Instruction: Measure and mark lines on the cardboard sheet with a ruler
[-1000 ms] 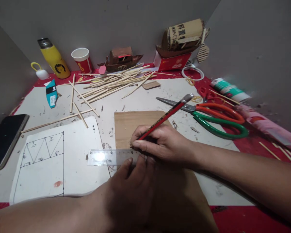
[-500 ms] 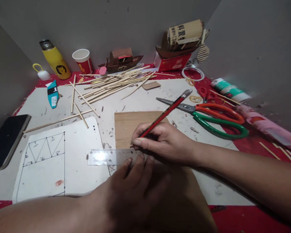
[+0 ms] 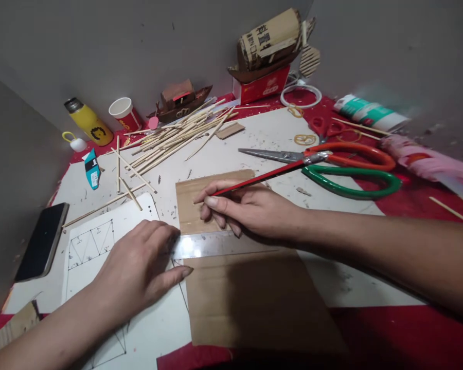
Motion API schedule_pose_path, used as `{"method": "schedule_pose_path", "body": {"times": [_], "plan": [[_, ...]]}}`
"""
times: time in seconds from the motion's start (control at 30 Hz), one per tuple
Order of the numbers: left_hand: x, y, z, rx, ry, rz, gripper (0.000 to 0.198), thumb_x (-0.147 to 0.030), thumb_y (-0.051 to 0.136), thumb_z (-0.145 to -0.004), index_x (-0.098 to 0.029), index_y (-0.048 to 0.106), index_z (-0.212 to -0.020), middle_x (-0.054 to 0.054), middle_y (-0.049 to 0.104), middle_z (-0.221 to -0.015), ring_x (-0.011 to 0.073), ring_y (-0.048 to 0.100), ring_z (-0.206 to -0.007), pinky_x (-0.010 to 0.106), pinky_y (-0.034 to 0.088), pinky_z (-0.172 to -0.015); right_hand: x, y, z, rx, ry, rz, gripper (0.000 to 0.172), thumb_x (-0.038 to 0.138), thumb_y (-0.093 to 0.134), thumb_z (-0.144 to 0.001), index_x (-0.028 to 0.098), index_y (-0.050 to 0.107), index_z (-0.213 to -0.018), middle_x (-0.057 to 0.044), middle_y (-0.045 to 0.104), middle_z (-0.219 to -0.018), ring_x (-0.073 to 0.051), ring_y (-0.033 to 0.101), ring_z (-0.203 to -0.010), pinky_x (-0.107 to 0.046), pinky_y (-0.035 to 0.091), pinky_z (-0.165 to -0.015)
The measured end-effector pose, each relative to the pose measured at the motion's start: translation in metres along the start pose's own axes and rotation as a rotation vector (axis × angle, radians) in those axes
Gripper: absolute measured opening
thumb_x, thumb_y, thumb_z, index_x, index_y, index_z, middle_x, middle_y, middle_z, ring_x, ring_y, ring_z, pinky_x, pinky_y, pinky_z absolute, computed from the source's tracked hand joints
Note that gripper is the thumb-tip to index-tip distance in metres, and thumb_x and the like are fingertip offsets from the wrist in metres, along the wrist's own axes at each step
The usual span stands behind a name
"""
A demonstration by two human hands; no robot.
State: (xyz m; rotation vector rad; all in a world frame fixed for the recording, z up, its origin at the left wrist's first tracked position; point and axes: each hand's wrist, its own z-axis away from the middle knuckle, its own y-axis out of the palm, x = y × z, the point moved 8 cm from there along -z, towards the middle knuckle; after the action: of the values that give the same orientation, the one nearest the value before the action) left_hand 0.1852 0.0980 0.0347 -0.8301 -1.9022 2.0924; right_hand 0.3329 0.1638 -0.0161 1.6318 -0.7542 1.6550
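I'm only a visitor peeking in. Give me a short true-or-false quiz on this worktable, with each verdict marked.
1. The right hand holds a pencil. True.
2. The left hand holds the large scissors. False: the left hand is at the left end of the clear ruler, and the scissors lie on the table.
3. The ruler lies across the brown cardboard. True.
4. The larger model boat stands on a green box. False: the box is red.
5. Both handles of the large scissors are green. False: one is orange, the other green.
6. The phone has a dark screen. True.
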Motion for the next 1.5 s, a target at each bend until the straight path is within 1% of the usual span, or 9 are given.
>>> {"method": "schedule_pose_path", "body": {"times": [0.23, 0.33, 0.5, 0.63, 0.77, 1.0, 1.2, 1.37, 1.5], "plan": [[0.008, 0.022, 0.007, 0.240, -0.275, 0.438, 0.020, -0.039, 0.062, -0.090, -0.019, 0.062, -0.088, 0.001, 0.062, -0.078, 0.0165, 0.055, -0.070, 0.026, 0.043, -0.062, 0.004, -0.003, -0.004, -0.018, 0.020, -0.029, 0.016, 0.025, 0.049, -0.098, 0.015, 0.058, -0.106, -0.004, 0.062, -0.087, -0.009, 0.054, -0.061, -0.015, 0.046, -0.041], [0.010, 0.017, 0.029, 0.290, -0.372, 0.652, 0.030, -0.041, 0.058, -0.094, -0.020, 0.059, -0.073, -0.001, 0.054, -0.068, 0.0137, 0.048, -0.063, 0.022, 0.040, -0.056, 0.009, -0.007, -0.006, -0.022, 0.009, -0.044, 0.013, 0.021, 0.047, -0.099, 0.015, 0.058, -0.102, -0.004, 0.063, -0.087, -0.009, 0.056, -0.061, -0.015, 0.048, -0.041], [0.042, -0.004, 0.084, -0.013, -0.692, 0.876, 0.032, -0.047, 0.067, -0.087, -0.020, 0.063, -0.070, 0.000, 0.053, -0.066, 0.0137, 0.045, -0.060, 0.022, 0.042, -0.053, 0.010, -0.013, -0.009, -0.072, 0.011, -0.122, 0.015, 0.016, 0.044, -0.099, 0.015, 0.059, -0.101, -0.004, 0.062, -0.084, -0.010, 0.056, -0.059, -0.016, 0.048, -0.037], [0.041, -0.004, 0.103, -0.278, -0.848, 1.133, 0.025, -0.042, 0.074, -0.084, -0.019, 0.066, -0.079, -0.002, 0.053, -0.066, 0.0084, 0.041, -0.055, 0.017, 0.040, -0.049, 0.011, -0.012, -0.009, -0.081, -0.005, -0.120, 0.014, 0.016, 0.046, -0.099, 0.014, 0.060, -0.099, -0.005, 0.064, -0.084, -0.010, 0.057, -0.060, -0.016, 0.049, -0.038], [0.023, 0.003, 0.082, -0.357, -0.803, 1.253, 0.026, -0.033, 0.083, -0.076, -0.017, 0.065, -0.087, -0.002, 0.062, -0.068, 0.0078, 0.053, -0.056, 0.016, 0.045, -0.052, 0.013, -0.010, -0.006, -0.089, -0.016, -0.142, 0.013, 0.024, 0.054, -0.098, 0.014, 0.062, -0.094, -0.006, 0.067, -0.086, -0.009, 0.058, -0.059, -0.015, 0.050, -0.039], [-0.015, 0.034, 0.023, -0.048, -0.605, 1.337, 0.031, -0.037, 0.082, -0.079, -0.016, 0.060, -0.085, 0.002, 0.070, -0.071, 0.0126, 0.066, -0.058, 0.020, 0.049, -0.053, 0.019, -0.001, 0.002, -0.024, 0.004, -0.222, 0.036, 0.048, 0.076, -0.081, 0.014, 0.064, -0.087, -0.005, 0.069, -0.084, -0.010, 0.062, -0.061, -0.016, 0.050, -0.040], [-0.041, 0.054, 0.014, 0.213, -0.564, 1.358, 0.043, -0.052, 0.081, -0.076, -0.013, 0.064, -0.079, 0.005, 0.070, -0.070, 0.0118, 0.065, -0.056, 0.021, 0.048, -0.055, 0.021, -0.008, 0.001, -0.066, 0.010, -0.297, 0.036, 0.041, 0.084, -0.070, 0.016, 0.060, -0.078, -0.001, 0.070, -0.072, -0.007, 0.058, -0.047, -0.015, 0.048, -0.038], [-0.025, 0.047, 0.023, 0.163, -0.592, 1.283, 0.049, -0.060, 0.070, -0.083, -0.013, 0.066, -0.068, 0.003, 0.065, -0.059, 0.0088, 0.055, -0.046, 0.020, 0.045, -0.049, 0.017, -0.013, -0.003, -0.092, 0.047, -0.279, 0.032, 0.038, 0.082, -0.075, 0.015, 0.060, -0.073, -0.001, 0.067, -0.063, -0.008, 0.058, -0.045, -0.015, 0.047, -0.036], [0.004, 0.047, 0.039, 0.034, -0.676, 1.209, 0.045, -0.053, 0.071, -0.086, -0.014, 0.062, -0.065, 0.001, 0.063, -0.053, 0.0084, 0.052, -0.044, 0.019, 0.042, -0.049, 0.016, -0.029, -0.005, -0.268, 0.021, -0.280, 0.019, 0.030, 0.065, -0.092, 0.014, 0.064, -0.082, -0.003, 0.068, -0.070, -0.009, 0.058, -0.049, -0.016, 0.046, -0.035]]}}
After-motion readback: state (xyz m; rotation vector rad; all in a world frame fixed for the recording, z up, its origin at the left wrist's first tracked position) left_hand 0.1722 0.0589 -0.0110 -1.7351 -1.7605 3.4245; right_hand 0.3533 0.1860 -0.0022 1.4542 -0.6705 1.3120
